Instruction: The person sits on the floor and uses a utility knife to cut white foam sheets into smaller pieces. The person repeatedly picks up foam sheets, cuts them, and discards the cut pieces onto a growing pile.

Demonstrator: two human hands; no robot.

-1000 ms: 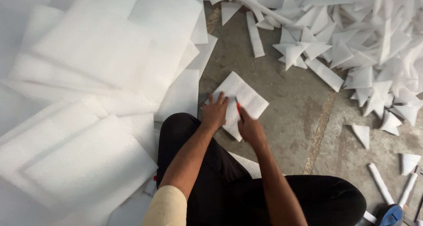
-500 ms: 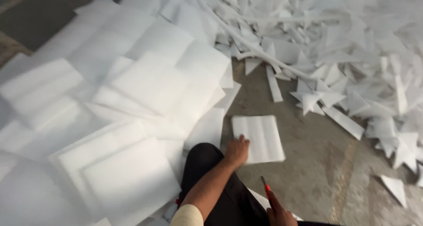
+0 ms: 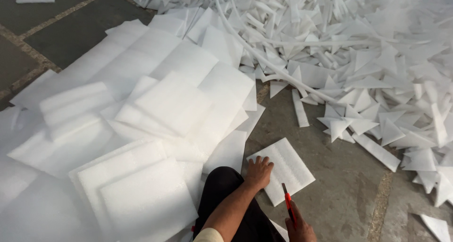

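Head view: left hand [image 3: 258, 172] presses spread on the foam sheet's [image 3: 287, 169] near edge, right hand [image 3: 299, 229] grips a red cutter [image 3: 287, 205], bare floor [image 3: 339, 199] at three o'clock, scraps [image 3: 377, 72] at one.

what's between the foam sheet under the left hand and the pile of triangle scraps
Only bare concrete floor lies between the foam sheet under the left hand and the triangle scraps, seen in the head view.

White square foam sheet [image 3: 288, 170] flat on floor; red-handled cutter [image 3: 288, 206] upright.
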